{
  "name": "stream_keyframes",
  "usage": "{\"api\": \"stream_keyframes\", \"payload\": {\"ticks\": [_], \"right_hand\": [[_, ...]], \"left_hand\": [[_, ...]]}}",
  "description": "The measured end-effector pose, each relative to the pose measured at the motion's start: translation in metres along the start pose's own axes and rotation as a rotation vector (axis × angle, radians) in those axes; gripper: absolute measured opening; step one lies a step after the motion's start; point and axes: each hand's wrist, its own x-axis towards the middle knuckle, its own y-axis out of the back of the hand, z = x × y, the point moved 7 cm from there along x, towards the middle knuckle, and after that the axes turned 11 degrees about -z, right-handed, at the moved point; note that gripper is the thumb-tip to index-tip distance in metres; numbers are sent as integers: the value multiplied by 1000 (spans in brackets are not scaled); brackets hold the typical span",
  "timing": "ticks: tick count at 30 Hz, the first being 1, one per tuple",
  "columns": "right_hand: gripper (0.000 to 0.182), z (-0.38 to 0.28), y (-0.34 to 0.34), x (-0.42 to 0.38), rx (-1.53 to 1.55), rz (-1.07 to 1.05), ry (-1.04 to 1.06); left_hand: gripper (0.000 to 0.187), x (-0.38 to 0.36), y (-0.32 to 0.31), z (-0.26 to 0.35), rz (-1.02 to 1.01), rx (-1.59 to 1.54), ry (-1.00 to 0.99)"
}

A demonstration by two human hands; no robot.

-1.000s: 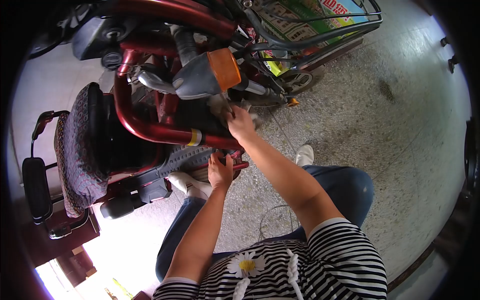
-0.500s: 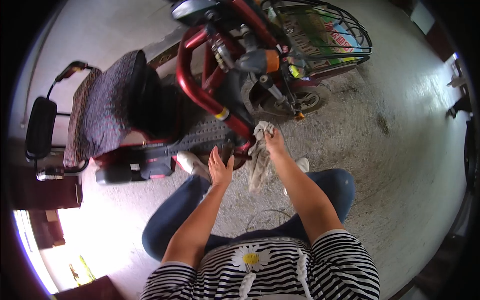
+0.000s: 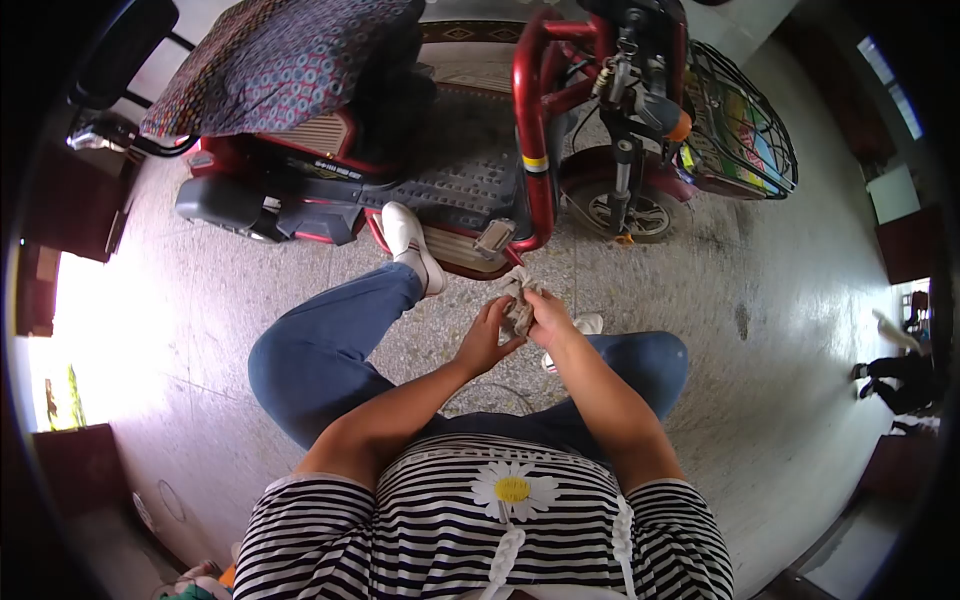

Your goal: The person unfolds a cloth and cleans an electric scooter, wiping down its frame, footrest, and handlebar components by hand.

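A crumpled greyish rag (image 3: 517, 312) is bunched up between my two hands, in front of my knees. My right hand (image 3: 548, 318) grips it from the right with the thumb on top. On the other side, the fingers of my left hand (image 3: 484, 340) close round the rag's left edge. Just beyond the rag stands a red electric scooter (image 3: 538, 200), its curved tube frame and footboard nearest to my hands. A metal pedal (image 3: 494, 238) sits at the footboard's front corner, apart from both hands.
My left shoe (image 3: 405, 235) is against the scooter's footboard side. A patterned cloth (image 3: 290, 70) covers the seat. The front wheel (image 3: 632, 212) and a wire basket (image 3: 745, 125) with printed packaging lie to the right. Dark furniture (image 3: 80, 215) stands at the far left.
My left hand, open beside the scooter before, has come to the rag. The rag, hanging long from my right hand, is now gathered up nearer my body. The view has shifted.
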Motion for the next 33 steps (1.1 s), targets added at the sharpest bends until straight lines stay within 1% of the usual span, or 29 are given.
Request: {"api": "stream_keyframes", "payload": {"ticks": [1, 2, 3, 5, 6, 7, 9, 10, 11, 12, 13, 15, 16, 17, 18, 19, 20, 21, 23, 25, 26, 27, 29, 30, 31, 33], "right_hand": [[27, 2, -14, -8, -24, -38, -67], [29, 0, -24, -18, -136, -64, -170], [29, -11, -33, -25, -145, -63, -173], [31, -36, -40, -28, -813, -128, -242], [31, -51, -39, -22, -1003, -211, -178], [31, -64, -38, -20, -1007, -214, -186], [29, -96, -38, -17, -935, -166, -95], [29, -105, -39, -15, -932, -168, -104], [29, -118, -40, -13, -879, -153, -34], [28, -130, -41, -12, -822, -132, 36], [28, -135, -42, -10, -810, -125, 30], [25, -144, -51, -6, -767, -152, 83], [25, -147, -59, -6, -745, -188, 107], [25, -152, -63, -7, -711, -165, 112], [25, -157, -73, -9, -742, -231, 132], [25, -162, -80, -11, -777, -296, 152], [26, -166, -81, -10, -766, -327, 173], [26, -172, -76, -12, -743, -302, 175], [25, -183, -73, -15, -697, -322, 201], [26, -193, -62, -15, -650, -326, 213], [27, -197, -53, -14, -614, -283, 210], [27, -202, -45, -13, -580, -239, 209], [28, -207, -34, -12, -617, -207, 197], [28, -209, -28, -12, -596, -173, 186], [28, -209, -23, -12, -573, -142, 175], [28, -212, -22, -15, -564, -145, 170]], "left_hand": [[68, -1, -1, -10, 6, -40, 18], [60, -1, -1, -24, 84, -118, 18], [60, 2, -7, -46, 92, -124, 18], [48, 4, -15, -109, 131, -619, 208], [38, 1, 8, -108, 217, -459, 310], [34, 5, 24, -116, 343, -374, 306], [36, 19, 50, -137, 506, -404, 255], [39, 27, 66, -137, 537, -224, 338], [42, 36, 82, -136, 561, -42, 417], [45, 50, 92, -138, 523, 32, 489], [46, 61, 100, -135, 497, 89, 502], [47, 87, 100, -163, 435, 186, 547], [47, 96, 99, -170, 365, 242, 608], [48, 103, 94, -177, 293, 291, 708], [46, 110, 89, -188, 211, 350, 701], [45, 118, 89, -179, 131, 406, 692], [39, 122, 84, -174, 86, 415, 778], [34, 127, 81, -169, 77, 519, 745], [32, 137, 65, -168, 75, 535, 690], [37, 138, 33, -147, 233, 391, 257], [38, 140, 0, -175, 151, 470, 157], [38, 142, -8, -170, 142, 471, 152], [41, 144, -26, -149, 113, 720, 116], [42, 140, -32, -174, 29, 644, 183], [42, 141, -16, -162, 27, 643, 184], [44, 138, 20, -152, -38, 363, 236]]}}
